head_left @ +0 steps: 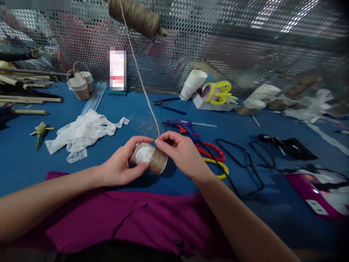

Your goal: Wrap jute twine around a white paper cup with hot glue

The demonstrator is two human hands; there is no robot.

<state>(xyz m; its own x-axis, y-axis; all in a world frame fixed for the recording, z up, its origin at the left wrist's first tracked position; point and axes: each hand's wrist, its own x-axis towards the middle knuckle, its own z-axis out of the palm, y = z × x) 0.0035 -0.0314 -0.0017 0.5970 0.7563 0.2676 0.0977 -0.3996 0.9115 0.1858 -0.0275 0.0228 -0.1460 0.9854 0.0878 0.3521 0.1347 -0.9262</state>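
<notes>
Paper cup, part wrapped in brown string, is tipped on its side over the blue table, and the left hand curls round its white end, likely to keep it steady. The right hand pinches the string where it meets the cup, maybe to keep it tight, and the glue gun lies just behind, probably for easy reach.
</notes>
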